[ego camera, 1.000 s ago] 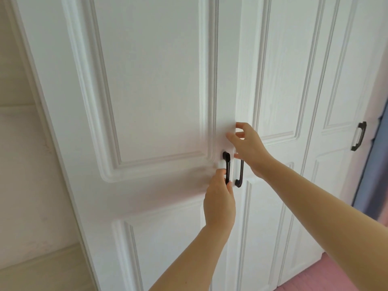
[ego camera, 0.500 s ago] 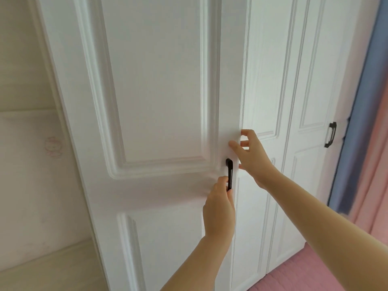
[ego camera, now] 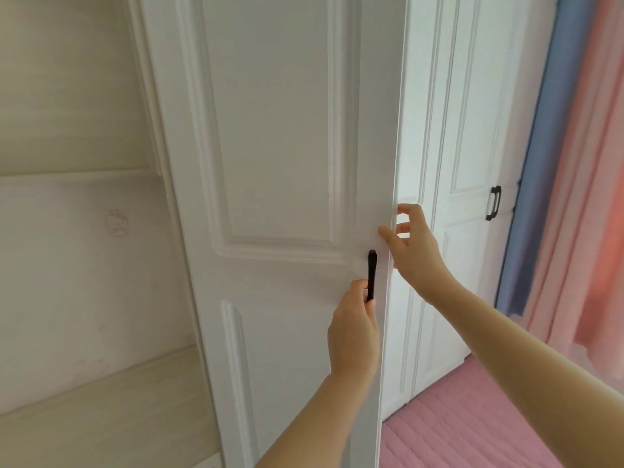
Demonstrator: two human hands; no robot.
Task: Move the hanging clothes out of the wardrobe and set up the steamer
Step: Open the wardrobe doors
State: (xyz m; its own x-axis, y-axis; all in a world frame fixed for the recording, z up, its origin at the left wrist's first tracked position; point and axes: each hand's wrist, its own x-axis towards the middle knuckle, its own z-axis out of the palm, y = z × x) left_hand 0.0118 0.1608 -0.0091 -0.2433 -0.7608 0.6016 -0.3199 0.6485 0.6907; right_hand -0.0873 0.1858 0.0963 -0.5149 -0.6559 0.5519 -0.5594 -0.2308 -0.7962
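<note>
Bedroom corner: cream panelling on the left, a blue curtain (ego camera: 547, 163) and a pink curtain (ego camera: 594, 197) down the right edge, and a pink quilted covering (ego camera: 472, 417) low on the right. All eyes are on the white wardrobe door (ego camera: 277, 146) filling the middle. It stands ajar, its free edge swung toward us off the neighbouring door (ego camera: 439, 163). The left hand (ego camera: 353, 336) is low, fingers curled round the bottom of the black handle (ego camera: 371, 275), a bar running straight up and down just inside that free edge. The right hand (ego camera: 410, 251) sits just above and to the right, thumb on the door's face, fingers hooked onto its edge, pinching the panel. Hanging clothes? Not in sight, nor the steamer. By my reading the clothes are behind this panel, straight beyond both sets of fingers. So the pull should come toward the body and out to the left, hinge side far left, with the left hand the one on the handle.
</note>
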